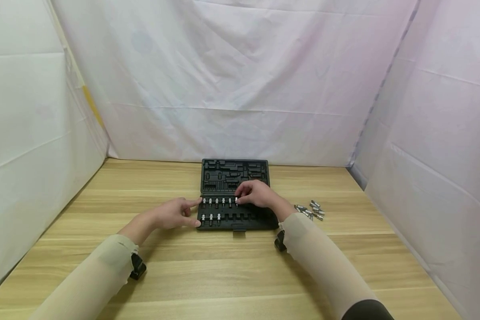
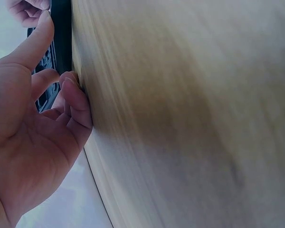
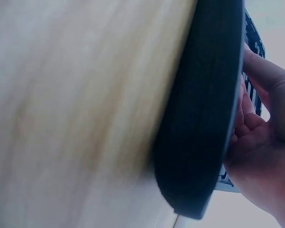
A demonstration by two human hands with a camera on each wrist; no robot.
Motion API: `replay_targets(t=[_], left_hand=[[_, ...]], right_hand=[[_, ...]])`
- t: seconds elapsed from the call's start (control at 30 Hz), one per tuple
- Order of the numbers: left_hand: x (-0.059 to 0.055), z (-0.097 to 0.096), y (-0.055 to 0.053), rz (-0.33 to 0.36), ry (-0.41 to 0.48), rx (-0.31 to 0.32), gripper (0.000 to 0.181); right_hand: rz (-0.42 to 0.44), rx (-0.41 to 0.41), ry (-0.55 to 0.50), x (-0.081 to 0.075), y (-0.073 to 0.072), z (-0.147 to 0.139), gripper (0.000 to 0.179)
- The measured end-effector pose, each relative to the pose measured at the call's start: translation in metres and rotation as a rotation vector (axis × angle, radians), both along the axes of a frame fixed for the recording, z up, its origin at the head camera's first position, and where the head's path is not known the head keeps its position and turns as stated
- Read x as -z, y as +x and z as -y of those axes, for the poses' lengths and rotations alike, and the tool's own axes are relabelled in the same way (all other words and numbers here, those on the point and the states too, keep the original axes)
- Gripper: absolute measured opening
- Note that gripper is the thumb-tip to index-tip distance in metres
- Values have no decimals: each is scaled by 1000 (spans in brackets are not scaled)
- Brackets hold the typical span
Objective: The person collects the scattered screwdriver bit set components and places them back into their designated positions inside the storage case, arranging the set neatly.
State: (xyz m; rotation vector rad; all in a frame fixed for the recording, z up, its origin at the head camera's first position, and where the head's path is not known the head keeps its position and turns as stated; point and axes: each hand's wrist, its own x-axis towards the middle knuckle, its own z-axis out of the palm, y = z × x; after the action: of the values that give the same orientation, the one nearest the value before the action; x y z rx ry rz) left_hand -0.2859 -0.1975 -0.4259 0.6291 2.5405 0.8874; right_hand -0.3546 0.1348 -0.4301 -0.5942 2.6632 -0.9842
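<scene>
Metal gives the short, silver, cylindrical bit sockets their likely feel: rigid, light enough for two fingertips, hard to damage, and perhaps a little slippery because the surface is smooth and narrow. The best hold is probably a thumb-and-finger pinch on the thicker head, with the thin shank left free. One silver socket (image 1: 236, 202) is at the right end of the back row in the unfolded, black, moulded-plastic case (image 1: 264, 225), and the right hand (image 1: 257, 194) pinches it narrowly between thumb and fingertips. Whether it is fully down in its recess cannot be told.

The left hand (image 1: 174, 215) has its thumb and forefinger spread wide, touching the case's left edge and gripping no socket. The case looks stiff and light, likely to slide if pushed, so its edge is a sensible place to steady it.

Counted out: one case, in two halves, with its lid (image 1: 236, 165) laid back behind the tray; five seated silver sockets (image 1: 217, 202) in the back row besides the pinched one; three silver sockets (image 1: 211, 218) in the front row, at the left. Bare recesses lie to their right, too dark to number. A loose heap of metal pieces (image 1: 306, 213), roughly ten, overlapping too much for certainty, rests on the pale wood-grain table (image 1: 224, 275), to the right of the case and apart from it.
</scene>
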Motion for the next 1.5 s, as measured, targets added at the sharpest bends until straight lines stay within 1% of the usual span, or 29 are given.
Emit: replay_targets(t=[0.2, 0.37, 0.53, 0.73, 0.83, 1.07, 1.3, 1.5], left_hand=[[2, 0, 0, -1, 4, 2, 89], [3, 1, -2, 3, 14, 4, 89], [3, 2, -1, 5, 22, 13, 89], [2, 5, 0, -1, 23, 1, 89], [2, 5, 0, 2, 34, 9, 89], [0, 3, -3, 6, 41, 14, 89], [-2, 0, -5, 7, 42, 18, 89], [-2, -1, -4, 11, 32, 24, 89]], right_hand=[[1, 9, -3, 0, 1, 0, 8], [-9, 26, 25, 0, 1, 3, 6], [-1, 38, 59, -2, 2, 7, 5], [-29, 15, 98, -4, 0, 11, 9], [-42, 6, 122, -5, -1, 11, 10], [-39, -20, 153, -10, -4, 9, 13], [-31, -11, 152, -12, -5, 6, 11], [-24, -35, 133, -9, -5, 4, 10]])
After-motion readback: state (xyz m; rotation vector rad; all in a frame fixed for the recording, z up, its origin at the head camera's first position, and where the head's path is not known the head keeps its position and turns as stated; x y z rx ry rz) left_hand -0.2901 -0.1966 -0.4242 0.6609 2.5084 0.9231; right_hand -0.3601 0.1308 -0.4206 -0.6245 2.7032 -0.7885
